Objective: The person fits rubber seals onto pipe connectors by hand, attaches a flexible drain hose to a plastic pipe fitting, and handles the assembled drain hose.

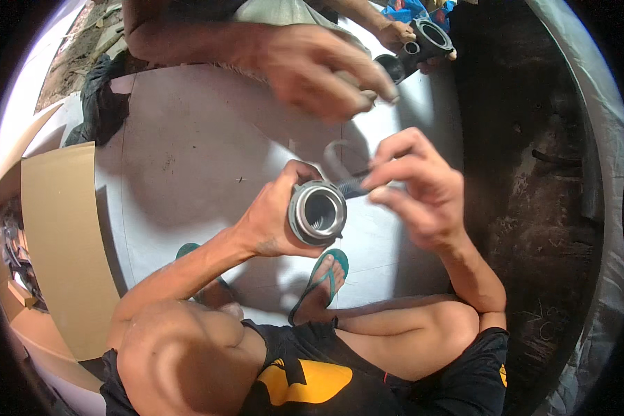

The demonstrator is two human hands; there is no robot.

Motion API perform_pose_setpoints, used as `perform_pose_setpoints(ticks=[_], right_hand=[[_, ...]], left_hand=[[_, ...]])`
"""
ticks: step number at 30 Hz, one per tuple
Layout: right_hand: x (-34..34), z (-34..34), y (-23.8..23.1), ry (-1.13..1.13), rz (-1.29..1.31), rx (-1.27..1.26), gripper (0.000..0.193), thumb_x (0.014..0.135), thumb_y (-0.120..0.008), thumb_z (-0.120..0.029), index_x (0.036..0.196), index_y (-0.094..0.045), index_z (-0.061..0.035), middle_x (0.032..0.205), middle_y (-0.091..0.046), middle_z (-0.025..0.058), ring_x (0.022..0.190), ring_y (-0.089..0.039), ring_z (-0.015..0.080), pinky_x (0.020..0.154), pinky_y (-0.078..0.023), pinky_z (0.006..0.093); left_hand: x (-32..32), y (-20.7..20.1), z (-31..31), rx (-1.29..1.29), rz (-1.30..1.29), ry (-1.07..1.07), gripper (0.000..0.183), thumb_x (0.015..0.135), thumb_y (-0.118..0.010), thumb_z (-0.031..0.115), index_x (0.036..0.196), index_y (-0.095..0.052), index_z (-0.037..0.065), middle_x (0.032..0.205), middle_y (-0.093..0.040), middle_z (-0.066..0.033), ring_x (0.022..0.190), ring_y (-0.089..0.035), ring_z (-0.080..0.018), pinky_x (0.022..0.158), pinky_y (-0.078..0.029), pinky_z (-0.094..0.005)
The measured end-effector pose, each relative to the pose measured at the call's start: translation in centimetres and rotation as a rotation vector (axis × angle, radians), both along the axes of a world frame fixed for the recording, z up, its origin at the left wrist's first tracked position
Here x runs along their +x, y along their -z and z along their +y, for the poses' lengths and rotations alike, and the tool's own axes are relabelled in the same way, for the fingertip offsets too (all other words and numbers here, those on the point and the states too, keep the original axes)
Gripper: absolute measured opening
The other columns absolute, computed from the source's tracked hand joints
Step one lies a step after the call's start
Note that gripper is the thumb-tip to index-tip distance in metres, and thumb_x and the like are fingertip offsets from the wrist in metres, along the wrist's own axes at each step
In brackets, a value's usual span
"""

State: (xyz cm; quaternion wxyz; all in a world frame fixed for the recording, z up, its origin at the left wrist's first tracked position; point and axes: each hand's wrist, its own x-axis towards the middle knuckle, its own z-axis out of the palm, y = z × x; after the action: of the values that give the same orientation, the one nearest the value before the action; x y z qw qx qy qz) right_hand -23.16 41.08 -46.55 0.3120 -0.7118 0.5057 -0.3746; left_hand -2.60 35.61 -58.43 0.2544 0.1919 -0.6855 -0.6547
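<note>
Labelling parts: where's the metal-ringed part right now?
In the head view, the metal-ringed part sits near the centre, in the person's left hand, just left of their right hand.

Glossy metal ring (300, 212); smooth, matt cardboard panel (68, 249)

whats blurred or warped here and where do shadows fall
Head view: the co-worker's nearer bare hand is blurred; the dark grey cylindrical part with a silvery metal ring looks sharper; shadows darken the pale floor; the tan cardboard panel looks bent.
</note>
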Motion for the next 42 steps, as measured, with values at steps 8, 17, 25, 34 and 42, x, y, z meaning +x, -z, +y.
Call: perform_pose_setpoints(ticks=[8,17,25,34,42], right_hand=[[0.4,2.8,3.7,0.467,-0.886,0.724,0.022,0.095,-0.062,-0.021,0.102,-0.065,0.0000,0.095,-0.065,0.0048,0.081,-0.053,0.0097,0.075,-0.044,0.0251],[1.7,2.3,2.4,0.471,-0.677,0.672,0.023,0.094,-0.064,-0.022,0.099,-0.067,-0.0001,0.086,-0.063,0.0022,0.076,-0.051,0.0095,0.073,-0.042,0.0249],[2.4,2.0,1.3,0.452,-0.212,0.415,0.014,0.090,-0.066,-0.013,0.095,-0.068,-0.0001,0.082,-0.065,0.0051,0.073,-0.057,0.0117,0.068,-0.044,0.0246],[1.7,2.0,3.5,-0.038,0.524,-0.837,0.026,0.064,-0.071,-0.011,0.090,-0.073,-0.0093,0.085,-0.066,-0.0009,0.076,-0.057,0.0141,0.084,-0.043,0.0355],[2.4,3.2,3.0,-0.094,0.556,-0.740,0.024,0.063,-0.070,-0.013,0.086,-0.074,-0.0131,0.081,-0.065,-0.0046,0.075,-0.054,0.0113,0.094,-0.038,0.0376]], left_hand=[[-0.3,0.7,0.5,0.056,0.017,-0.060,0.082,0.055,-0.092,0.019,0.117,-0.040,0.006,0.103,-0.060,-0.0062,0.096,-0.059,-0.0136,0.089,-0.047,-0.0304],[-0.4,0.5,0.8,0.019,-0.028,-0.038,0.085,0.054,-0.091,0.021,0.119,-0.038,0.006,0.104,-0.058,-0.0078,0.097,-0.059,-0.0165,0.088,-0.047,-0.0319],[-0.3,0.9,0.8,0.042,0.025,-0.076,0.084,0.055,-0.090,0.022,0.119,-0.038,0.006,0.107,-0.057,-0.0096,0.099,-0.059,-0.0187,0.090,-0.048,-0.0335],[0.0,1.1,0.7,0.030,0.094,-0.052,0.087,0.052,-0.092,0.022,0.119,-0.040,0.004,0.104,-0.061,-0.0143,0.096,-0.064,-0.0258,0.085,-0.051,-0.0351],[0.2,1.3,0.6,-0.060,0.133,-0.055,0.091,0.048,-0.093,0.022,0.119,-0.038,0.007,0.106,-0.060,-0.0137,0.096,-0.064,-0.0288,0.084,-0.052,-0.0372]])
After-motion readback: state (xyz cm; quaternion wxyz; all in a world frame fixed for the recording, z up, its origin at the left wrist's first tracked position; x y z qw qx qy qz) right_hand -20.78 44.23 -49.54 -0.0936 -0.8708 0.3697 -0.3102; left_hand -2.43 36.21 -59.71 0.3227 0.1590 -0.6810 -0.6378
